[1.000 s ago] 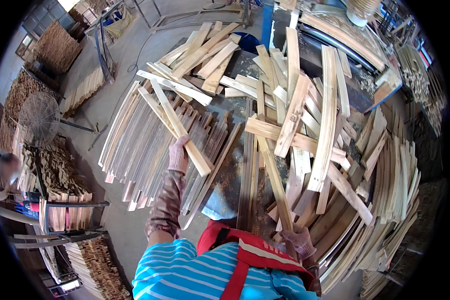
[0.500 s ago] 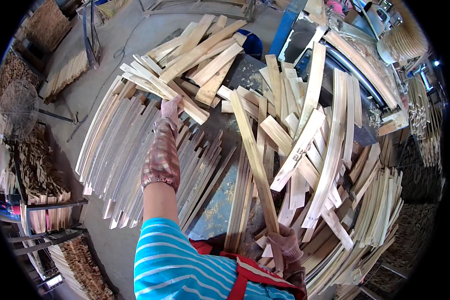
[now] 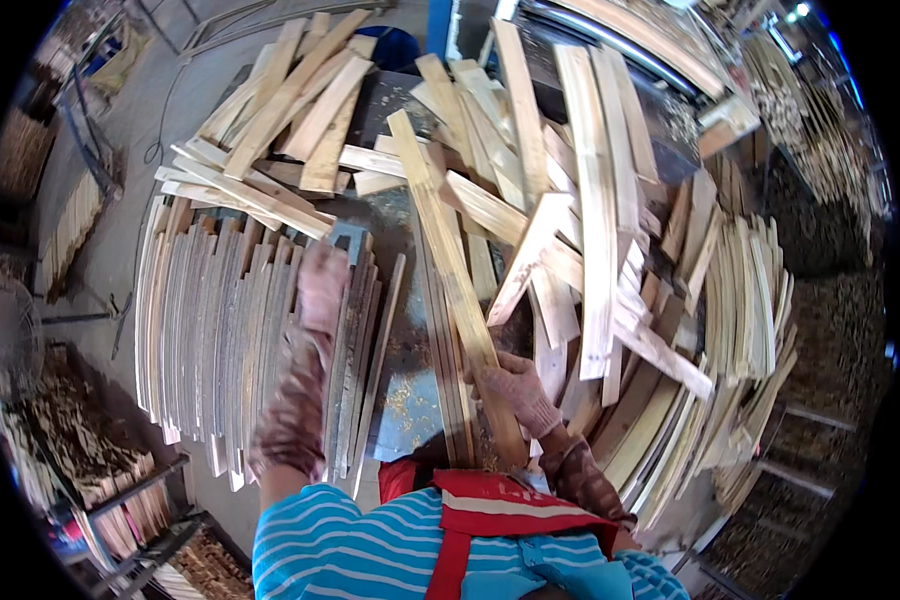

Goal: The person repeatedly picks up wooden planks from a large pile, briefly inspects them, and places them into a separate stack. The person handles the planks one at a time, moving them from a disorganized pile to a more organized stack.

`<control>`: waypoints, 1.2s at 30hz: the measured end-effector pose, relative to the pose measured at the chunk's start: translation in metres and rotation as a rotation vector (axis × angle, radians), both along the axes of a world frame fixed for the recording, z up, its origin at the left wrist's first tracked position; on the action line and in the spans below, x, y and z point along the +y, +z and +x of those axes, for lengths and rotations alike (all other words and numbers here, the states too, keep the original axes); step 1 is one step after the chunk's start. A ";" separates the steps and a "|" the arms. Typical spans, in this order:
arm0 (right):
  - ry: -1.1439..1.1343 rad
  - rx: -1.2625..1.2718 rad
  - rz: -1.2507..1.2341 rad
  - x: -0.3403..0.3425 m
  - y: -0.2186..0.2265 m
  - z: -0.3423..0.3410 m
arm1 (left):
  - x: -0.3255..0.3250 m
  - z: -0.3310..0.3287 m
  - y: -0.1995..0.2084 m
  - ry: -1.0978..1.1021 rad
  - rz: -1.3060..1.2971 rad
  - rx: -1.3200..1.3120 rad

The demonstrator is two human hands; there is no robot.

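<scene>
My right hand (image 3: 520, 392), in a pale pink work glove, grips the near end of a long wooden board (image 3: 440, 235) that slants away to the far left. Over the right part of a tight row of grey-edged wooden slats (image 3: 235, 330) is my left hand (image 3: 323, 285), gloved alike. Motion smears its fingers, so what they do is hidden. Just beyond it lie a few loose pale boards (image 3: 260, 197) across the far ends of the row. To the right of the held board, many pale boards (image 3: 585, 200) lie in a crossed heap.
Another loose pile of boards (image 3: 300, 85) lies at the far left of the table (image 3: 402, 375), whose surface carries sawdust. Stacked slats (image 3: 740, 290) stand on the right. A machine with a roller (image 3: 620, 45) is at the back. A fan (image 3: 8, 312) stands at the far left.
My left hand has come back from the loose boards toward me, over the slat row. My right hand has moved forward and left with the board. The view has turned to the right.
</scene>
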State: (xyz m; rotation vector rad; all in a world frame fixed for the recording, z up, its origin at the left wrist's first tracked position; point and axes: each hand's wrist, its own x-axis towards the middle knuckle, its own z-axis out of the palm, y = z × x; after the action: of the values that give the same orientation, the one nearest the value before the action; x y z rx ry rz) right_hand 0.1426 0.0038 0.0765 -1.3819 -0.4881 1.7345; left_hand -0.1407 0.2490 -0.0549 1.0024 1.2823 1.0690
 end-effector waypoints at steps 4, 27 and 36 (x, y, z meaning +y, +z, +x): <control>-0.095 0.127 0.037 -0.017 -0.007 -0.001 | -0.132 0.089 0.063 -0.689 -0.409 -0.461; -0.116 -0.878 -0.255 0.032 -0.154 0.037 | -0.130 0.089 0.079 -0.287 -0.484 -0.896; -0.227 -0.540 -0.099 -0.003 -0.162 0.047 | 0.014 -0.037 0.055 0.427 -0.156 -0.078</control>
State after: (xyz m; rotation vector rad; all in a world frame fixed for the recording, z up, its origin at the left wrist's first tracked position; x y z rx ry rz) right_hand 0.1893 0.0008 -0.0853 -1.9063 -0.5138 1.2073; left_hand -0.1774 0.2634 0.0005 0.5745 1.5291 1.2915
